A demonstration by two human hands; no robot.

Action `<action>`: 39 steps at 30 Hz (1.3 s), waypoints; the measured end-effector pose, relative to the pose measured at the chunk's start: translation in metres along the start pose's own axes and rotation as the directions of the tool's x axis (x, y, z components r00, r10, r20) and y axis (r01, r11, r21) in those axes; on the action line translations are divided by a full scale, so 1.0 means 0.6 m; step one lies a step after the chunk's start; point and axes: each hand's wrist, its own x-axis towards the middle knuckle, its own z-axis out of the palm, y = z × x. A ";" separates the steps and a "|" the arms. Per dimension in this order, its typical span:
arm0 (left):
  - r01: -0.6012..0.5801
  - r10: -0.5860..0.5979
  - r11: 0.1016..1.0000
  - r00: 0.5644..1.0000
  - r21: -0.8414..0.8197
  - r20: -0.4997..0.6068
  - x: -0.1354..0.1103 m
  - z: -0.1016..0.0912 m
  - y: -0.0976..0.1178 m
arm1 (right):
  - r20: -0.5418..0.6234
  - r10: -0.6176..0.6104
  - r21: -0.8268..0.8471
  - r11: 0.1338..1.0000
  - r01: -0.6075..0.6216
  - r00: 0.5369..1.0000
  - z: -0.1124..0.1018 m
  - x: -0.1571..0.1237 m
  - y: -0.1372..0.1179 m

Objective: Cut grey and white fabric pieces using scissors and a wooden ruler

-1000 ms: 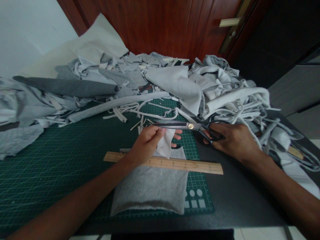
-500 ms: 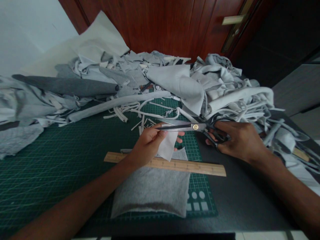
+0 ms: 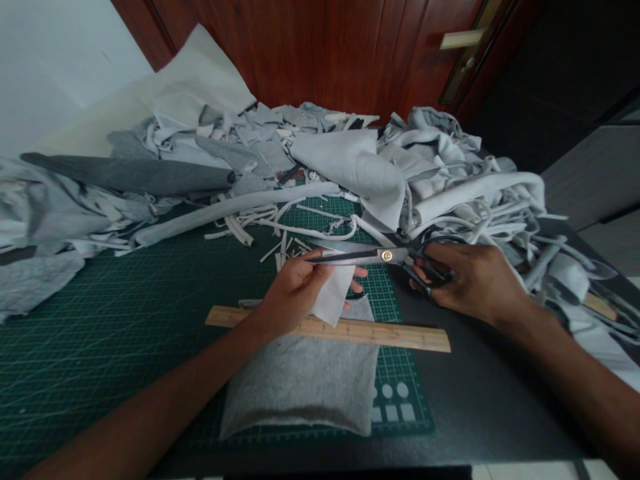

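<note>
In my right hand [image 3: 467, 273] are black-handled scissors [image 3: 387, 255], their blades pointing left. The blades lie across the top of a small white piece of fabric [image 3: 336, 293]. My left hand [image 3: 295, 287] pinches that piece between thumb and fingers, close to the blade tips; some of its fingertips show behind the fabric. Below the hands a wooden ruler [image 3: 400, 335] lies across a grey piece of fabric [image 3: 305, 387]. Both rest on a green cutting mat [image 3: 125, 333].
Grey and white fabric scraps [image 3: 450, 153] are heaped along the back and right of the black table [image 3: 465, 393]. A rolled dark grey cloth [image 3: 135, 175] lies at the left. Thin offcut strips [image 3: 285, 247] sit beyond my hands. A wooden door [image 3: 320, 53] stands behind.
The view has shifted very slightly. The white fabric piece hangs a little lower and further left, while the scissors stay across its top edge.
</note>
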 end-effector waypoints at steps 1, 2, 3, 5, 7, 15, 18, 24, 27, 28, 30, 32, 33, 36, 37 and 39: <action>0.004 -0.004 1.000 1.000 -0.004 0.001 0.000 0.000 -0.001 | -0.001 0.002 -0.003 1.000 -0.002 1.000 0.000 0.000 -0.001; 0.012 -0.012 1.000 1.000 -0.009 0.001 0.000 0.000 -0.001 | -0.003 0.006 -0.004 1.000 -0.006 1.000 0.001 0.000 -0.001; 0.021 -0.021 1.000 1.000 -0.012 0.001 0.000 -0.001 -0.001 | -0.002 0.009 -0.004 1.000 -0.009 1.000 0.001 0.000 -0.001; 0.034 -0.034 0.999 0.999 -0.019 -0.003 0.000 -0.002 -0.001 | 0.008 0.003 0.004 1.000 -0.003 1.000 0.001 0.000 -0.001; 0.045 -0.045 0.999 0.999 -0.016 0.000 0.000 -0.003 0.000 | 0.013 -0.008 0.011 1.000 0.008 1.000 0.001 0.001 -0.001; 0.056 -0.056 0.998 0.998 0.007 0.005 -0.001 -0.001 0.005 | -0.002 0.008 0.001 1.000 -0.008 1.000 0.004 0.002 -0.004; 0.050 -0.050 0.999 0.999 0.013 0.003 -0.001 -0.001 0.006 | 0.008 0.027 0.016 0.999 -0.028 1.000 0.009 0.000 -0.005; 0.092 -0.090 0.994 0.996 0.056 -0.028 -0.004 -0.004 0.005 | 0.003 0.024 0.018 1.000 -0.024 1.000 0.013 -0.002 -0.008; 0.114 -0.110 0.990 0.993 0.077 -0.046 -0.005 -0.003 0.005 | 0.006 0.022 0.002 1.000 -0.022 1.000 0.012 -0.002 -0.007; 0.114 -0.110 0.990 0.993 0.078 -0.049 -0.005 -0.003 0.005 | 0.006 0.023 0.002 1.000 -0.023 1.000 0.012 -0.002 -0.006; 0.108 -0.104 0.992 0.993 0.071 -0.052 -0.005 -0.001 0.006 | 0.005 0.025 0.003 1.000 -0.025 1.000 0.012 -0.003 -0.004; 0.101 -0.098 0.993 0.994 0.060 -0.050 -0.004 0.000 0.007 | 0.000 0.031 0.005 1.000 -0.031 1.000 0.014 -0.003 -0.003; 0.098 -0.096 0.994 0.994 0.053 -0.046 -0.004 0.000 0.007 | 0.001 0.031 0.007 0.999 -0.031 1.000 0.015 -0.004 -0.003; 0.096 -0.094 0.994 0.995 0.047 -0.040 -0.004 0.000 0.007 | -0.005 0.033 0.010 0.999 -0.033 0.999 0.018 -0.004 -0.003; 0.098 -0.096 0.994 0.994 0.050 -0.044 -0.004 0.000 0.007 | -0.003 0.038 0.011 0.999 -0.038 0.999 0.019 -0.004 -0.003; 0.109 -0.106 0.992 0.993 0.055 -0.055 -0.004 0.000 0.007 | -0.003 0.047 0.017 0.999 -0.047 0.999 0.019 -0.004 -0.004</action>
